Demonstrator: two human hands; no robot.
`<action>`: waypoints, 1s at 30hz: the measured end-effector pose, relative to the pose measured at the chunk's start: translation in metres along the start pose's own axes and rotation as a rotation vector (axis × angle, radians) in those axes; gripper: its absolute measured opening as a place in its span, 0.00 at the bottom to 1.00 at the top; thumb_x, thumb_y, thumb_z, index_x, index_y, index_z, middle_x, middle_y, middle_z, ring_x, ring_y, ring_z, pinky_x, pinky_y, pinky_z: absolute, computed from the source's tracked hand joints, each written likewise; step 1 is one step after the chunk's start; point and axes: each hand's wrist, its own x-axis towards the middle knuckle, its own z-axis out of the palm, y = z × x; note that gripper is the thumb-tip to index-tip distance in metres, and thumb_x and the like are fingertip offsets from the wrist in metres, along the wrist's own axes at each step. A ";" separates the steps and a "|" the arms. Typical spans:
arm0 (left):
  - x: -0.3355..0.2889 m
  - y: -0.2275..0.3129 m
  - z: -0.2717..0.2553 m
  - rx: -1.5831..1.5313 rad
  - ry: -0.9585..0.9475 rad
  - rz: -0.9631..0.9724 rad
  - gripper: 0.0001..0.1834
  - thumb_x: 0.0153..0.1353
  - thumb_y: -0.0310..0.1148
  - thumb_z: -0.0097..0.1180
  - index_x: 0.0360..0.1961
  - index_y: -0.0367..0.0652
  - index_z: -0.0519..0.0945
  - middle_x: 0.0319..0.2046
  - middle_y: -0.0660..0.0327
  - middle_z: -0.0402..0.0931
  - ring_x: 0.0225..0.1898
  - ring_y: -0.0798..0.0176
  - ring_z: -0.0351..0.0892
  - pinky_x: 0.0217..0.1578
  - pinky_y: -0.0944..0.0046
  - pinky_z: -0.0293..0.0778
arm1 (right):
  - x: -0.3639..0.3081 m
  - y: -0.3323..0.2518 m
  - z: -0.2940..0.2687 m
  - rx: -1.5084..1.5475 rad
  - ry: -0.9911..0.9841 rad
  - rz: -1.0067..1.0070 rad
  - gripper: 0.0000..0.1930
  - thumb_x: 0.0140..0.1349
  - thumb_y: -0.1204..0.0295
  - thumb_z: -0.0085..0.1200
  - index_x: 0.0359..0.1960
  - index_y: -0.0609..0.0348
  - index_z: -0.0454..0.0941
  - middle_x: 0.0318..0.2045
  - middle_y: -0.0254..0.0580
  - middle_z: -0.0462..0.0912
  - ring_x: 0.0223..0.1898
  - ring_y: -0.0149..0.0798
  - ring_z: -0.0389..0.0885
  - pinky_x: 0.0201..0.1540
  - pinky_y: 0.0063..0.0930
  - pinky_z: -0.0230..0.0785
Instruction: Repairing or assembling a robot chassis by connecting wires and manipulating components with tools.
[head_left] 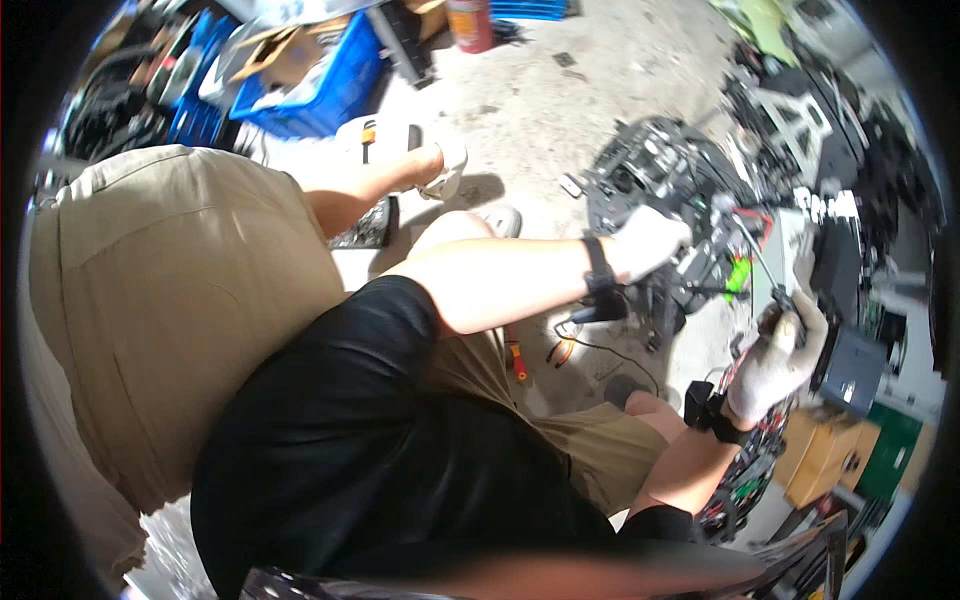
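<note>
My left hand (pixel 652 243), in a white glove with a black wrist strap, is closed over a cluster of black and grey mechanical parts (pixel 635 165). Its fingertips face away, so whatever they grip is hidden. My right hand (pixel 775 362), also gloved in white, is wrapped round the dark handle of a screwdriver (pixel 765 258). The thin metal shaft slants up and left toward the parts, near a red-edged piece (pixel 755 222) and a bright green piece (pixel 738 277). Below my left hand, a dark cable (pixel 610 347) trails across the floor.
An orange-handled tool (pixel 518 362) and orange-gripped pliers (pixel 563 346) lie by my legs. Another person in beige clothes (pixel 180 300) is close on the left. Behind stands a blue crate (pixel 315 110) with cardboard. Black parts are heaped at right, near a wooden box (pixel 825 455).
</note>
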 end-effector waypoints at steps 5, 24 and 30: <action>0.010 -0.002 -0.008 -0.078 0.081 0.102 0.09 0.51 0.30 0.57 0.26 0.33 0.81 0.21 0.55 0.78 0.25 0.65 0.76 0.29 0.61 0.72 | 0.014 -0.035 0.059 0.101 -0.205 -0.120 0.23 0.65 0.59 0.59 0.48 0.69 0.73 0.40 0.41 0.77 0.34 0.31 0.78 0.36 0.21 0.73; 0.024 0.014 -0.048 0.472 0.254 0.379 0.13 0.57 0.27 0.47 0.37 0.40 0.83 0.36 0.47 0.81 0.43 0.45 0.82 0.40 0.54 0.77 | -0.029 -0.162 0.269 -0.012 -0.899 -0.609 0.16 0.62 0.73 0.56 0.52 0.62 0.79 0.44 0.48 0.80 0.44 0.43 0.78 0.48 0.33 0.71; 0.042 0.001 -0.039 0.501 0.239 0.327 0.13 0.58 0.27 0.46 0.36 0.40 0.84 0.36 0.48 0.82 0.43 0.46 0.82 0.39 0.55 0.77 | -0.031 -0.143 0.229 0.014 -0.738 -0.335 0.17 0.65 0.74 0.51 0.53 0.71 0.75 0.44 0.44 0.78 0.41 0.34 0.77 0.45 0.24 0.70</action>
